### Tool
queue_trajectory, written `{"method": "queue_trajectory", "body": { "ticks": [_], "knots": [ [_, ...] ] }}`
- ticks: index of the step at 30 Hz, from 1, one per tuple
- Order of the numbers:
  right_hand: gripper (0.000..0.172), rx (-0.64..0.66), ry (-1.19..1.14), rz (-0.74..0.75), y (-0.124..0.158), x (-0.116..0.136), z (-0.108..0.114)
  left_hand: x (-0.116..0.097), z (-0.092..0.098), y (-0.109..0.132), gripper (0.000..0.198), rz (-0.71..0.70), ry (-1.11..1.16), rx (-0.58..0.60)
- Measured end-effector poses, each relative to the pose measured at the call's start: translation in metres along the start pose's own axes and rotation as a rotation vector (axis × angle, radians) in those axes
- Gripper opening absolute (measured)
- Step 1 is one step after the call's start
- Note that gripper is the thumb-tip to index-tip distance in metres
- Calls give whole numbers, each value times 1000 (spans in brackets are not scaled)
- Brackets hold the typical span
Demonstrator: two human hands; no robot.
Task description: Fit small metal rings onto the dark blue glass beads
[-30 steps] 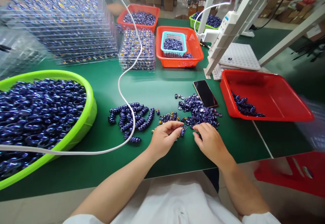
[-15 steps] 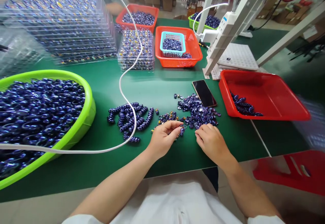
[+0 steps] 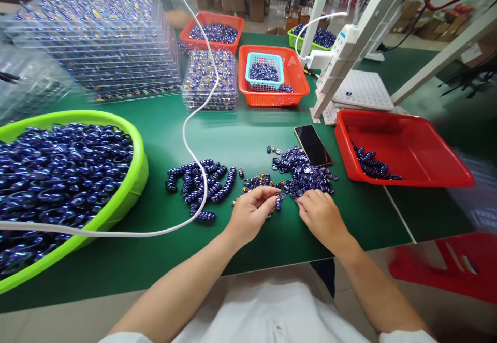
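My left hand (image 3: 250,214) pinches a small shiny dark-blue ring-shaped piece (image 3: 281,196) between thumb and fingertips, just above the table. To its right, my right hand (image 3: 321,217) has its fingers drawn together at the near edge of a pile of dark-blue caps (image 3: 308,177). Whatever those fingertips hold, if anything, is hidden. Behind my left hand lies a small heap of blue and gold pieces (image 3: 258,181). Further left, rows of stacked dark-blue pieces (image 3: 196,180) rest on the green table (image 3: 248,136).
A white cable (image 3: 184,130) crosses the left side. A green basket (image 3: 142,164) of blue rings stands left, a red tray (image 3: 411,148) right, a phone (image 3: 312,145) behind the pile. Clear trays (image 3: 116,47), an orange basket (image 3: 274,99) and a white post (image 3: 334,79) stand farther back.
The whole view has shifted down slightly. Both hands stay in nearly the same place, the left still pinching the ring-shaped piece.
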State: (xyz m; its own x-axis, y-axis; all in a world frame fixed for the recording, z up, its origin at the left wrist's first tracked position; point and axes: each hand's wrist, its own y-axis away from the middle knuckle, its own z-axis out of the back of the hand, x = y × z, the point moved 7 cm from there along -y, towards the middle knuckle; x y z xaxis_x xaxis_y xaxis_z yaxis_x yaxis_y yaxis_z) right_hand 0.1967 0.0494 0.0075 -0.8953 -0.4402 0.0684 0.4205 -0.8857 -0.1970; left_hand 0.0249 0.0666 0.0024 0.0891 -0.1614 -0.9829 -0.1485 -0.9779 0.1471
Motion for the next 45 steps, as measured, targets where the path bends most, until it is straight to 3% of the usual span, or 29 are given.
{"method": "queue_trajectory", "body": {
  "ticks": [6,13,19,25,31,34,39,45],
  "knots": [
    [13,-40,-26,14,-2,5,2,5,1,-1,16,-8,-4,10],
    [13,-194,-349,-46,-4,6,25,0,4,0,16,-54,-32,1],
    [14,-216,-786,-147,-13,12,38,-8,-13,5,14,-27,221,227],
    [11,-333,-656,-56,-24,28,43,-3,-14,5,16,27,322,197],
    [6,-350,-456,-17,-27,31,38,5,-8,1,19,76,380,152],
    [7,-343,-534,-48,-26,25,36,6,-6,1,19,99,391,137],
    [6,-210,-757,-77,-27,23,29,-4,-6,3,16,13,311,128],
    [7,-274,-876,-249,-22,12,24,-12,-9,8,17,-78,196,125]
  ]
}}
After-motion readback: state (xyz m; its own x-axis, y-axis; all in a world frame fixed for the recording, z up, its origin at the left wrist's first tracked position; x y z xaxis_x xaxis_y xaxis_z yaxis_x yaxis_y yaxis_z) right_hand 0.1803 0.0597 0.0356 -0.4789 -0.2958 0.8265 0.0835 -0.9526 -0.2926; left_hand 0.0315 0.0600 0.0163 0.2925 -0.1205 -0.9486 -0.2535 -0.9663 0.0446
